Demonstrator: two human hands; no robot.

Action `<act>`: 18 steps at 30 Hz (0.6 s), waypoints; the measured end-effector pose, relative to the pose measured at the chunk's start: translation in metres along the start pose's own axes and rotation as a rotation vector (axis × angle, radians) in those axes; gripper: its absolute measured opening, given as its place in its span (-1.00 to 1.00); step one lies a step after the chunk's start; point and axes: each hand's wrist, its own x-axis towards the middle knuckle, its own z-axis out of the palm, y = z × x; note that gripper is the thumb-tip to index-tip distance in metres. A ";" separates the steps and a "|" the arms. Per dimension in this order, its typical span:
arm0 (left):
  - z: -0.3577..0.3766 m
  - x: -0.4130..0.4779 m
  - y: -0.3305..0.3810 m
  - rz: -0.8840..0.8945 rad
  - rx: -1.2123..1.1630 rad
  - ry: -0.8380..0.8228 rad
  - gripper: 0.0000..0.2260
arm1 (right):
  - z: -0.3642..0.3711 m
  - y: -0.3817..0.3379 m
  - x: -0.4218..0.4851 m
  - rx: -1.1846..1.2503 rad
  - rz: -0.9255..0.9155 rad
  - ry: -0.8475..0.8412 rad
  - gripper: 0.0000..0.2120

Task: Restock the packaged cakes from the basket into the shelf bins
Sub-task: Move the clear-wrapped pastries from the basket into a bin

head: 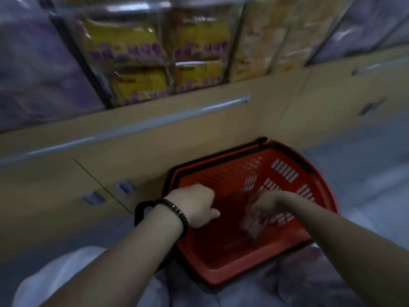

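— Red plastic basket [223, 269] on the floor is my reference. What have you got in it?

— Both of my grips are down inside it. The right grip [269, 202], toward the basket's right side, has its fingers curled round a pale, blurred packaged cake [252, 227] low in the basket. The left grip [195, 207], by the basket's left wall, points its fingers down into the basket. They look curled, but I cannot tell whether anything is in them.

— Which step is that?

— The pick-up, I'd judge. Apart from that one packet I can make out no other in the basket, and blur hides a good deal.

— And the target?

— The shelf bins [238, 38] are above and beyond the basket, over the beige cabinet fronts [155, 138]. They already hold yellow packets [126, 38].

— Next move?

— Lift the packet clear of the basket's rim without crushing the wrapper. Then carry it up and forward to a bin with room. I cannot tell from here which bin matches it.
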 end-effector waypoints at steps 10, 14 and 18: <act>-0.019 0.048 -0.006 -0.060 -0.037 -0.142 -0.48 | 0.017 0.046 0.112 -0.355 -0.023 0.065 -0.48; -0.022 0.057 -0.007 -0.072 -0.046 -0.174 -0.46 | 0.032 0.066 0.157 -0.410 -0.011 0.070 -0.28; -0.025 0.059 -0.009 -0.085 -0.047 -0.237 -0.46 | 0.037 0.052 0.160 -0.508 -0.041 0.165 -0.36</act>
